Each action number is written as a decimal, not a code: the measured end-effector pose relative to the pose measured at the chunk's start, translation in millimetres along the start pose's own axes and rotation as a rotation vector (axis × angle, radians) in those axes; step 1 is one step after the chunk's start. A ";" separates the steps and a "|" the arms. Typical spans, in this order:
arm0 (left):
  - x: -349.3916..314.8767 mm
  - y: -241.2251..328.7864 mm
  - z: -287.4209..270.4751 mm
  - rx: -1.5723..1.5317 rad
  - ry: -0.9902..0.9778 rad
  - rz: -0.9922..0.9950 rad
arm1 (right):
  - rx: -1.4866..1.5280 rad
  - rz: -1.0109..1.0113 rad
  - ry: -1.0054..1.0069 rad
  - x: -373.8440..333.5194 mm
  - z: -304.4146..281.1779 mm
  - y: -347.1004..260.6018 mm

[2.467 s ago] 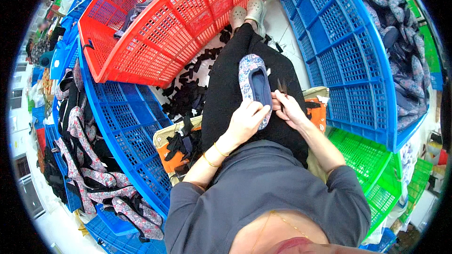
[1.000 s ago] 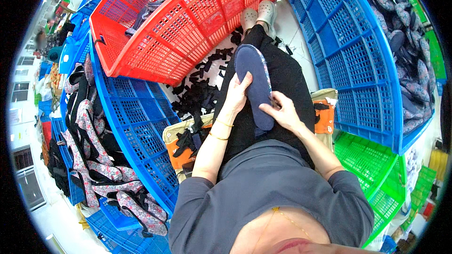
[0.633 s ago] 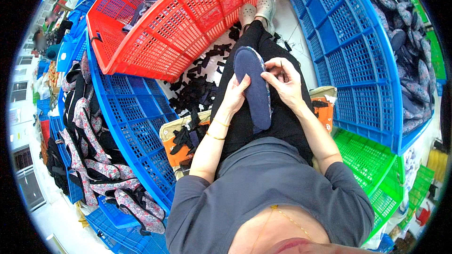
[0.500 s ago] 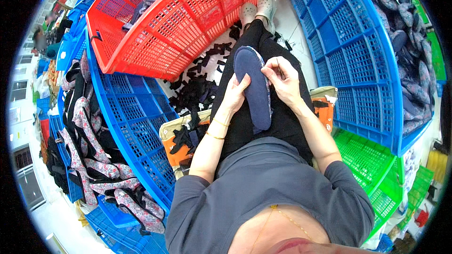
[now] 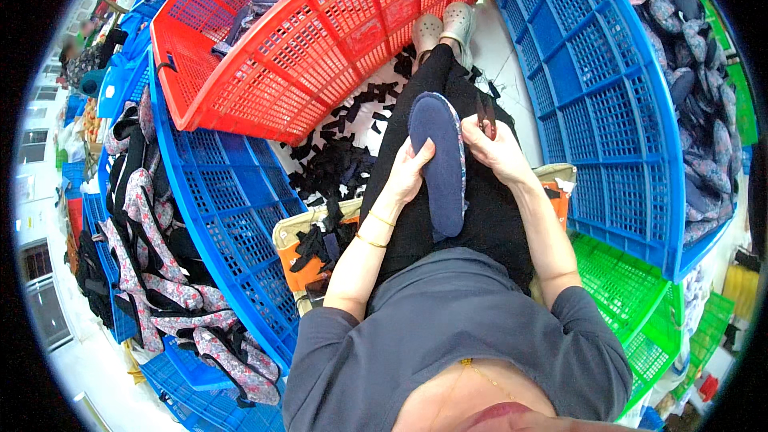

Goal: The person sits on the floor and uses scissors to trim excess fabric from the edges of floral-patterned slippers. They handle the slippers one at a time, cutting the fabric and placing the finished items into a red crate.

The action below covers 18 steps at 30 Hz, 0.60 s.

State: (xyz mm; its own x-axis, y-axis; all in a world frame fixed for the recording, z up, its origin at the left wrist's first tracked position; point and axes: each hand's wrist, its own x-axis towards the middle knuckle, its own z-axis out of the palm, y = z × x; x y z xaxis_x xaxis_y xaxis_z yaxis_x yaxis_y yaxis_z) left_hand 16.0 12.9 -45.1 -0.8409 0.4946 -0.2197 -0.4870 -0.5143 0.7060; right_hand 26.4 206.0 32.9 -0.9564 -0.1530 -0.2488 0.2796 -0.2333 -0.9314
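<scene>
Shoe [image 5: 444, 180] gripped in my left hand [image 5: 408, 170], scissors [image 5: 486, 110] held in my right hand [image 5: 498, 149], I'm seemingly mid-trim, the next snip needing steadiness.

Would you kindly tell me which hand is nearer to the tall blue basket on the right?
The right hand is nearer, left of the blue basket without touching it. The left hand is farther off, holding the shoe at its left edge.

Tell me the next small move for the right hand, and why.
Probably turn the dark snips in the right hand toward the near edge of the slipper: the left hand holds it sole-up, and the blades stand beside that edge, pointing away from the person.
</scene>
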 end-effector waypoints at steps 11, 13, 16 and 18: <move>-0.4 2.4 2.0 -0.096 0.056 -0.024 | -0.160 -0.063 0.247 -2.0 -17.3 21.1; 0.3 2.2 0.9 -0.125 0.051 -0.022 | -0.666 -0.526 0.305 -5.4 -12.9 34.8; 0.3 2.7 -2.1 -0.149 0.020 -0.020 | -0.688 -0.421 0.236 -20.0 4.1 31.9; -0.9 6.9 2.2 -0.151 0.010 -0.018 | -0.616 -0.397 0.247 -20.2 13.1 27.8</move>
State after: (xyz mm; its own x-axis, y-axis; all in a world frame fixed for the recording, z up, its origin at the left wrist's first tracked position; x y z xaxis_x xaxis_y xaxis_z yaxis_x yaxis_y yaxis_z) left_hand 14.0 10.4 -38.5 -0.8336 0.4982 -0.2386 -0.5314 -0.6054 0.5925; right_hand 54.6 190.0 15.5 -0.9865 0.0663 0.1498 -0.1161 0.3620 -0.9249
